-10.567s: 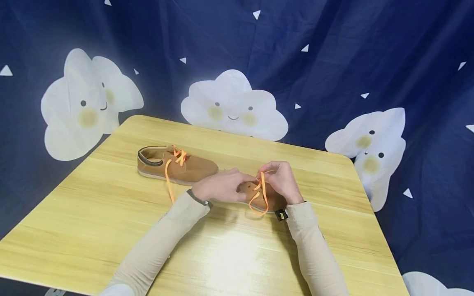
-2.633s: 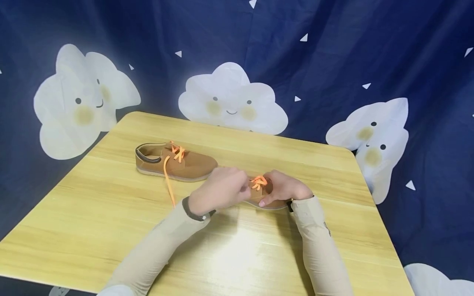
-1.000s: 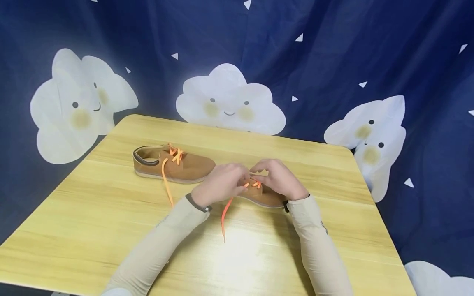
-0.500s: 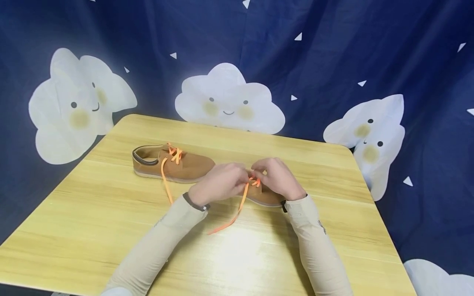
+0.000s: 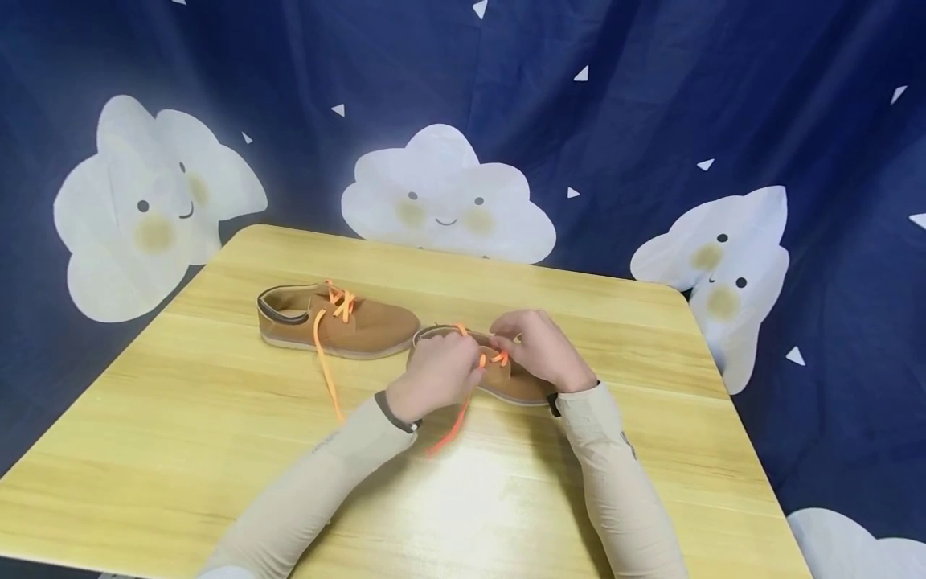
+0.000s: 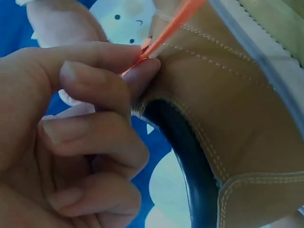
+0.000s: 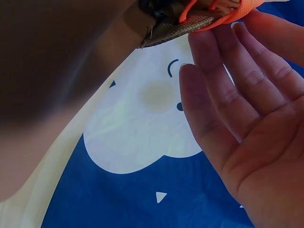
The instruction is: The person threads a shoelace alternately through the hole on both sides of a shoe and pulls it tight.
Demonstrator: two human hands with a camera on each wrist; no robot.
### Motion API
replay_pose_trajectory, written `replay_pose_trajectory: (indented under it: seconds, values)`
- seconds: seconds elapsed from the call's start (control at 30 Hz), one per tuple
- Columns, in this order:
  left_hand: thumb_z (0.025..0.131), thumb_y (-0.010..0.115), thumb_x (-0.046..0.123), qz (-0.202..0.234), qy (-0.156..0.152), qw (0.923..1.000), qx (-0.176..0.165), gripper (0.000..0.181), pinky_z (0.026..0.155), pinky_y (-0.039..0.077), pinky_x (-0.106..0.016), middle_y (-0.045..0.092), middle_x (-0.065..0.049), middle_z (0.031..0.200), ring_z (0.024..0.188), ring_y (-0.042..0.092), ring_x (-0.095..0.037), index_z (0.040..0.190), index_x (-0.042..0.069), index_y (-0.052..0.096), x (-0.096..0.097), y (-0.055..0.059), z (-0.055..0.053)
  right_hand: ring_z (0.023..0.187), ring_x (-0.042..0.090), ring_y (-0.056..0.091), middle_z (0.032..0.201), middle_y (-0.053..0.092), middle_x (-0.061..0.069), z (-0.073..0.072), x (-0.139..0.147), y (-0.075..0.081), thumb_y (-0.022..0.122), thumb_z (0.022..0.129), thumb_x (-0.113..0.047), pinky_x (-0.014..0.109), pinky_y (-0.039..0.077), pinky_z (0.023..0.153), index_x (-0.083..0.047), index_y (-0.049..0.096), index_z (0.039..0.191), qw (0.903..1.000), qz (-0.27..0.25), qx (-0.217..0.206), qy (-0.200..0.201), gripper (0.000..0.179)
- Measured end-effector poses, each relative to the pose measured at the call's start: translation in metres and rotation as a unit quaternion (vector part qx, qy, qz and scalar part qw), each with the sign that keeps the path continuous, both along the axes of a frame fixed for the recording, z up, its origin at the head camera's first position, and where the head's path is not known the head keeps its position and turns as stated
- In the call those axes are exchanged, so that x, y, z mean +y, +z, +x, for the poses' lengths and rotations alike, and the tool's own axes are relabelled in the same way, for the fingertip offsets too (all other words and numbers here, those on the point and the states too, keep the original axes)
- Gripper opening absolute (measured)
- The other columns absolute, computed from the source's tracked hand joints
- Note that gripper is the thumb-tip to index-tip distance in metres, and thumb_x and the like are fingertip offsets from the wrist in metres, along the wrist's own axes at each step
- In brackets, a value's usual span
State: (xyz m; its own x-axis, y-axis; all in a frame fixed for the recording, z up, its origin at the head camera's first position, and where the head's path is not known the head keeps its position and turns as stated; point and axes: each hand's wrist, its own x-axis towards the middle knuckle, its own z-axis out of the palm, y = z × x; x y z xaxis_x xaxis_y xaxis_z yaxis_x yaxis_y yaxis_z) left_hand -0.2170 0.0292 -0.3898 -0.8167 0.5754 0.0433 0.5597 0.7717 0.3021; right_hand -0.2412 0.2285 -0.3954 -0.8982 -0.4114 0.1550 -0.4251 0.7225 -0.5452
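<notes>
A brown shoe (image 5: 528, 386) with orange laces lies on its sole between my hands in the head view, its toe to the right. My left hand (image 5: 443, 374) is over its heel side; in the left wrist view its thumb and index finger pinch the orange shoelace (image 6: 171, 26), which is stretched taut. My right hand (image 5: 546, 350) is at the lacing, and its thumb and finger seem to pinch the lace (image 7: 244, 8) beside the tongue; the fingertips are partly hidden. One loose lace end (image 5: 452, 434) hangs below my left hand onto the table.
A second brown shoe (image 5: 376, 326) stands to the left, almost touching the first shoe's heel. Its lace is crossed at the front, with one long end (image 5: 327, 370) trailing down on the wooden table (image 5: 181, 434). Behind is a blue curtain (image 5: 304, 48) with cloud prints.
The right hand has left the toe for the lacing. A lace end has come down onto the table. The left hand has drawn back slightly, curling in, and the shoe's heel now shows.
</notes>
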Motion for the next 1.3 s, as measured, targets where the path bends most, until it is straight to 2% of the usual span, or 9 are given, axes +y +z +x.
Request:
replay_pose_trajectory:
  seconds: [0.27,0.57,0.67,0.77,0.87,0.97,1.07,1.17,1.3]
  values:
    - [0.084,0.065,0.019,0.07,-0.036,0.9909,-0.109,0.042,0.047,0.019,-0.021,0.03,0.013,0.051,0.05,0.031,-0.005,0.053,0.024,0.037,-0.018,0.013,-0.012,0.083,0.012,0.073,0.084,0.077,-0.004,-0.001,-0.001,-0.001,0.069,0.096,-0.006,0.037,0.058,0.079,-0.014,0.076,0.088,0.9999,-0.002,0.012,0.005,0.014]
    - [0.089,0.067,0.019,0.024,-0.034,0.9893,-0.14,0.05,0.045,0.018,-0.022,0.025,0.014,0.048,0.047,0.026,-0.006,0.05,0.024,0.036,-0.026,0.013,-0.017,0.089,0.014,0.073,0.091,0.077,-0.003,0.0,-0.001,0.0,0.07,0.097,-0.008,0.041,0.059,0.084,-0.015,0.076,0.092,0.9999,-0.004,0.006,0.015,0.011]
    - [0.09,0.068,0.02,0.024,-0.046,0.9878,-0.147,0.046,0.046,0.022,-0.022,0.03,0.013,0.051,0.049,0.028,-0.006,0.053,0.023,0.041,-0.028,0.014,-0.019,0.096,0.015,0.071,0.096,0.074,-0.003,0.0,0.0,0.0,0.071,0.095,-0.003,0.042,0.059,0.089,-0.016,0.074,0.09,0.9992,-0.016,0.011,0.034,0.014]
    - [0.093,0.067,0.023,0.05,-0.041,0.9881,-0.14,0.029,0.05,0.034,-0.023,0.049,0.011,0.062,0.053,0.041,-0.007,0.065,0.023,0.059,-0.033,0.015,-0.022,0.099,0.017,0.069,0.098,0.071,0.0,0.001,0.0,0.001,0.069,0.094,0.0,0.042,0.058,0.092,-0.015,0.073,0.09,0.9987,-0.023,0.019,0.042,0.017]
    - [0.098,0.064,0.022,0.089,-0.02,0.9891,-0.116,0.012,0.057,0.044,-0.026,0.066,0.006,0.08,0.06,0.053,-0.009,0.091,0.018,0.072,-0.036,0.014,-0.03,0.101,0.02,0.069,0.102,0.073,0.003,0.001,0.002,0.003,0.064,0.097,0.0,0.044,0.058,0.093,-0.01,0.076,0.098,0.9992,-0.025,0.022,0.024,0.015]
    - [0.102,0.056,0.018,0.115,-0.009,0.9882,-0.1,0.02,0.052,0.041,-0.026,0.071,-0.001,0.083,0.055,0.051,-0.01,0.11,0.011,0.073,-0.038,0.009,-0.038,0.105,0.024,0.07,0.108,0.075,0.007,0.001,0.006,0.004,0.059,0.1,-0.001,0.046,0.058,0.094,-0.006,0.076,0.106,0.9994,-0.027,0.021,-0.006,0.018]
    - [0.105,0.053,0.021,0.124,-0.012,0.9849,-0.12,0.028,0.049,0.039,-0.024,0.074,-0.005,0.089,0.055,0.051,-0.009,0.123,0.009,0.071,-0.038,0.003,-0.045,0.106,0.026,0.071,0.111,0.075,0.009,0.002,0.009,0.006,0.057,0.102,-0.002,0.047,0.058,0.093,-0.006,0.076,0.109,0.999,-0.032,0.02,-0.025,0.021]
    - [0.106,0.052,0.024,0.146,-0.008,0.9761,-0.161,0.033,0.049,0.041,-0.025,0.077,-0.008,0.1,0.061,0.058,-0.011,0.132,0.008,0.066,-0.038,0.001,-0.048,0.106,0.026,0.071,0.111,0.076,0.009,0.002,0.011,0.008,0.057,0.103,-0.004,0.047,0.058,0.091,-0.007,0.076,0.109,0.9986,-0.036,0.02,-0.031,0.02]
    - [0.108,0.05,0.026,0.161,0.001,0.9631,-0.215,0.038,0.047,0.04,-0.026,0.075,-0.012,0.096,0.062,0.06,-0.016,0.138,0.007,0.062,-0.038,0.001,-0.048,0.105,0.026,0.072,0.111,0.076,0.01,0.002,0.009,0.007,0.057,0.103,-0.006,0.046,0.059,0.091,-0.005,0.075,0.11,0.9987,-0.04,0.014,-0.03,0.02]
